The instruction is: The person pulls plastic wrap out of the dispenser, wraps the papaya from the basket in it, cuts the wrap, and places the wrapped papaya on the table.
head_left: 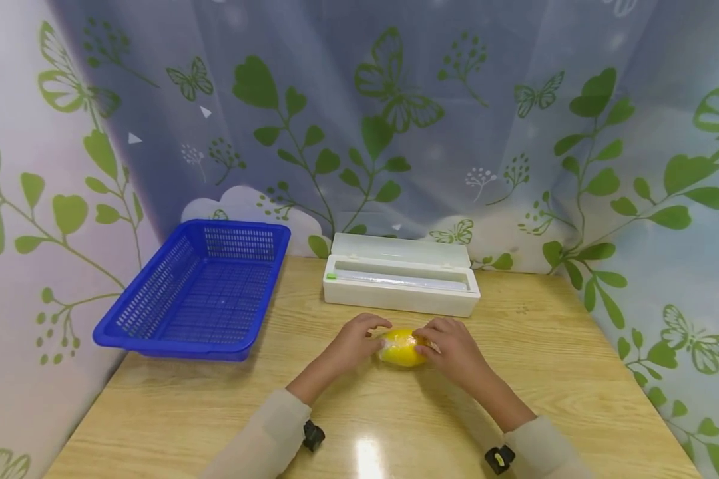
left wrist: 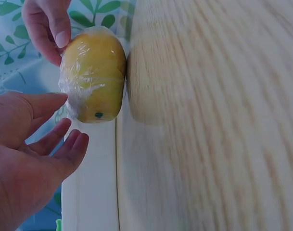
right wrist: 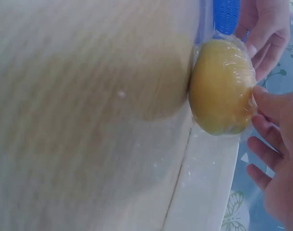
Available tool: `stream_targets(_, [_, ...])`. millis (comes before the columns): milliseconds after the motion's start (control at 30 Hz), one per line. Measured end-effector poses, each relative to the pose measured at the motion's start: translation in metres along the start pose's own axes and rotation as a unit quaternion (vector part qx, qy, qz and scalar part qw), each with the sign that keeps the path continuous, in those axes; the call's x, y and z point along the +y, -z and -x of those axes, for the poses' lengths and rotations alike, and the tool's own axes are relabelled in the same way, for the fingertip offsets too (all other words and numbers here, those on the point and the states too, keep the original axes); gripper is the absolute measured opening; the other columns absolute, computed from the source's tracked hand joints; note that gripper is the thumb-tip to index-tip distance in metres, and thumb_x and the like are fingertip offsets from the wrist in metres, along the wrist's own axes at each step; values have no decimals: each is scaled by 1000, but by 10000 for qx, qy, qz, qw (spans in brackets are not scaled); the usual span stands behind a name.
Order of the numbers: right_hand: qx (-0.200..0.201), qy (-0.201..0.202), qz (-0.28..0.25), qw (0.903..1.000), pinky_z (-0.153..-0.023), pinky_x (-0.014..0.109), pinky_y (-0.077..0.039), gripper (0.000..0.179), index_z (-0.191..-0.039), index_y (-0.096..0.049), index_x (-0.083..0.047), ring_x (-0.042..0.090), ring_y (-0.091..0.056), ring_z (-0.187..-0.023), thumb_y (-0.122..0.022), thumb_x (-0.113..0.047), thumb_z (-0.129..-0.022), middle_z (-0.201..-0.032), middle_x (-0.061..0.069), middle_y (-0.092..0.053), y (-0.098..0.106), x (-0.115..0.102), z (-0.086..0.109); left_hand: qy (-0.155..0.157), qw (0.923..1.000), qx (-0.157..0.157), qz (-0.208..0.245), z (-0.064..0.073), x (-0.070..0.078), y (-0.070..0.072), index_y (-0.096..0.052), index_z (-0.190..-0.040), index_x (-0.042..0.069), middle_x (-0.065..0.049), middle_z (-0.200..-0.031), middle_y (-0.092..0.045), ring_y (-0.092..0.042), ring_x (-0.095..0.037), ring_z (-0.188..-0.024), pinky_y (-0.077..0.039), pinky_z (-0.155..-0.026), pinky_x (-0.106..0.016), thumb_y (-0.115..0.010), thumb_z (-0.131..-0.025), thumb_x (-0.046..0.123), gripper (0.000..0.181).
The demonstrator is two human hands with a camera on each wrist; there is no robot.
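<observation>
A yellow fruit (head_left: 403, 347), wrapped in clear cling film, lies on the wooden table between both hands. In the left wrist view, a small dark spot marks one end of the fruit (left wrist: 91, 72). My left hand (head_left: 355, 344) is at its left end; the thumb tip reaches the film's edge while the other fingers are loosely bent and apart from the fruit. At the opposite end, my right hand (head_left: 452, 349) holds the wrapped fruit's edge between thumb and forefinger. The right wrist view shows its other fingers (right wrist: 264, 151) spread away from the fruit (right wrist: 221, 89).
Behind the fruit stands a white box (head_left: 395, 297) with its lid raised and a cling film roll (head_left: 404, 281) inside. A blue plastic basket (head_left: 263, 293) sits at the left. Patterned curtains (head_left: 335, 100) surround the table (head_left: 551, 346).
</observation>
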State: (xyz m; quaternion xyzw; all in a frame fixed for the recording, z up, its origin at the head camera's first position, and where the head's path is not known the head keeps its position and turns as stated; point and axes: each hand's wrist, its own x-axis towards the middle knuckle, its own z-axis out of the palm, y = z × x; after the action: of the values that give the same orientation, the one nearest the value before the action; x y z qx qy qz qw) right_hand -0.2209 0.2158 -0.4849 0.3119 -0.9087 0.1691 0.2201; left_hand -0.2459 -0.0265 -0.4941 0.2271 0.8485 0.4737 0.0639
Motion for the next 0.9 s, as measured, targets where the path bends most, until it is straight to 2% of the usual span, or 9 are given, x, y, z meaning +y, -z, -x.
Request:
stream_targets(267, [733, 373, 191, 9964, -80, 41, -52, 13, -82, -79, -13, 20, -61, -85, -89, -18, -74, -87, -2, -65, -5, -2, 1, -146, 9991, 223, -336, -2, 2, -1, -72, -120, 12, -7, -128, -64, -61, -27, -115, -53, -97, -39, -66, -98, 10, 23])
stream_targets(433, [1008, 546, 229, 9931, -81, 40, -54, 13, -78, -77, -12, 21, -64, -86, -89, -12, -73, -87, -1, -69, -7, -2, -2, -28, 9995, 196, -234, -1, 3, -1, -72, -119, 14, -4, -124, -65, -61, -24, -113, -54, -96, -38, -64, -100, 14, 21])
stream_targets(567, [1109, 647, 459, 9907, -86, 42, -56, 14, -79, -76, -10, 22, -63, -83, -89, -8, -73, -83, -1, -70, -8, -3, -3, -94, 9990, 223, -366, -2, 6, -2, -73, -118, 13, -3, -122, -66, -61, -23, -111, -54, -95, -38, -65, -99, 16, 20])
stream_targets(733, [1174, 701, 699, 9881, -98, 53, -53, 15, -78, -74, -9, 23, -64, -79, -88, -7, -74, -78, 1, -70, -11, -4, -3, -298, 9946, 207, -977, -3, 14, -8, -76, -113, 17, 1, -119, -69, -59, -20, -110, -52, -93, -37, -70, -96, 31, 22])
stream_targets(900, [1227, 687, 667, 9878, -99, 55, -51, 16, -78, -72, -10, 23, -65, -78, -87, -8, -74, -77, 1, -71, -14, -6, -3, -574, 9830, 550, -1657, -4, 16, -16, -79, -99, 21, 5, -107, -70, -57, -15, -98, -50, -83, -27, -70, -95, 29, 13])
